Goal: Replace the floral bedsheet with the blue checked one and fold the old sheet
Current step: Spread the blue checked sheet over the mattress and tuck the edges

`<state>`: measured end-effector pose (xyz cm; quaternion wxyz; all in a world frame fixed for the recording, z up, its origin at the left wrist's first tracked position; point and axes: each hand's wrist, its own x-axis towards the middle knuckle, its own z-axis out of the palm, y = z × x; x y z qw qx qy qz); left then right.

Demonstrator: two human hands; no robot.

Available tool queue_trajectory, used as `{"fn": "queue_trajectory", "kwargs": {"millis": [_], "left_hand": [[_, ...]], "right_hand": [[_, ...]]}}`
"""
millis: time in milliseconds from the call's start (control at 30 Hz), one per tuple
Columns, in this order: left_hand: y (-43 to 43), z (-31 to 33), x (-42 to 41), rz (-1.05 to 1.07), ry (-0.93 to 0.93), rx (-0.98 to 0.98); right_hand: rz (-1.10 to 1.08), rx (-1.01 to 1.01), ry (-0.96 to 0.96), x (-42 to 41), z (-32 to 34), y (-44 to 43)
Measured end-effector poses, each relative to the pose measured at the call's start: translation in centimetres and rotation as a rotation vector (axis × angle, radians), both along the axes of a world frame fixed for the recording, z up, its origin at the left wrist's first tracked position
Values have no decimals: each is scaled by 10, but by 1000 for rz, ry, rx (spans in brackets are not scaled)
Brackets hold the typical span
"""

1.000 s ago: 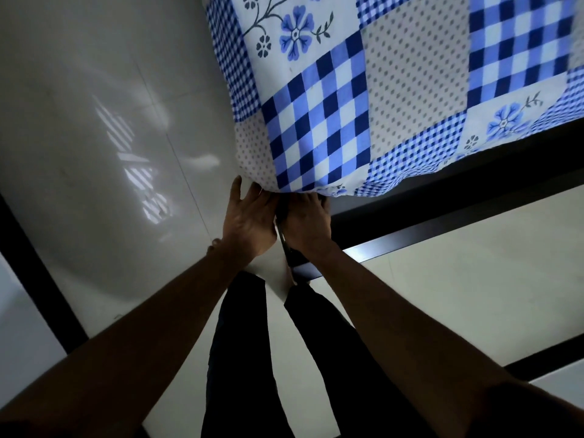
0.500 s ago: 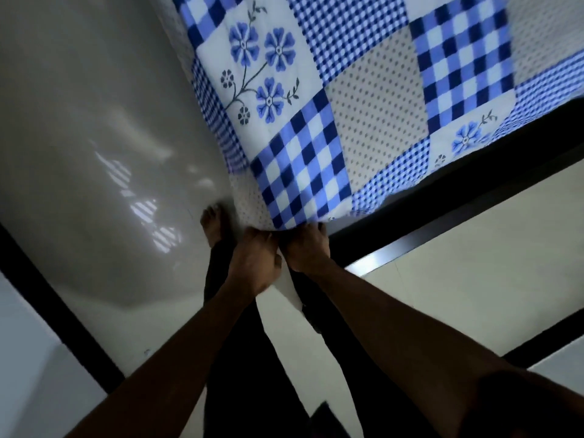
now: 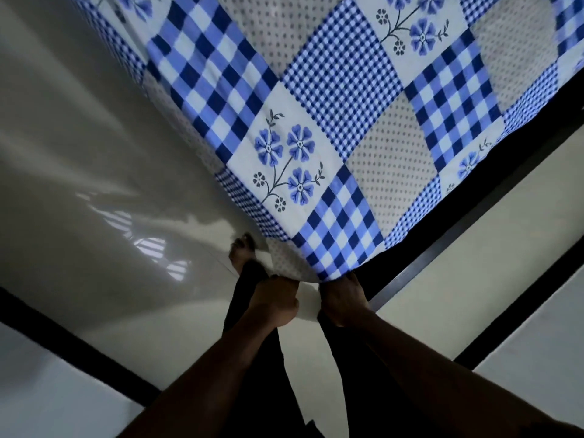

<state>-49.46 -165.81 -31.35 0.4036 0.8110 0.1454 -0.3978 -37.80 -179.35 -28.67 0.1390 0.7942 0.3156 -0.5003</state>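
Observation:
The blue checked sheet (image 3: 341, 128), a patchwork of blue checks, dotted squares and blue flowers, covers the bed across the upper part of the view. Its corner hangs down at the bed's near corner. My left hand (image 3: 275, 303) grips the sheet's white underside just left of that corner, fingers curled. My right hand (image 3: 343, 300) holds the corner's edge from below, its fingertips hidden under the cloth. The floral sheet is out of view.
A dark bed frame rail (image 3: 474, 216) runs along the sheet's lower right edge. Glossy pale floor tiles (image 3: 94, 184) with dark strips (image 3: 72, 349) spread left and right. My dark-trousered legs (image 3: 259, 374) and a bare foot (image 3: 241, 254) stand beside the corner.
The view has tilted down and back, so more of the sheet shows. Both hands have stayed at the corner and have drawn slightly apart, the left curling tighter on the cloth.

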Motion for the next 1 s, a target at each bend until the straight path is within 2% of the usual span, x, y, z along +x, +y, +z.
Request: {"fn": "queue_trajectory", "kwargs": {"millis": [100,267,367,500,700,833,933,1000], "left_hand": [[5,-2,4,-87,35,-9],[11,-1,-1,36,18,-63],[14,9,-12,28,-31,-52],[28,32,-20,260,-92,-33],[61,36,-16,509,-132,27],[105,40,-1,725,-94,32],[151,56,6,837,-147,53],[184,67,10,883,-215,73]], "right_hand": [[-218,-10,-71,-6,-21,0],[-87,52,-29,-23,-48,-16],[-147,91,-46,-19,-35,-11],[-203,171,-10,-21,-11,-19],[-605,354,102,-54,18,-24],[-785,473,207,-60,42,21],[-755,544,223,-54,60,74],[-785,688,181,-45,71,114]]}}
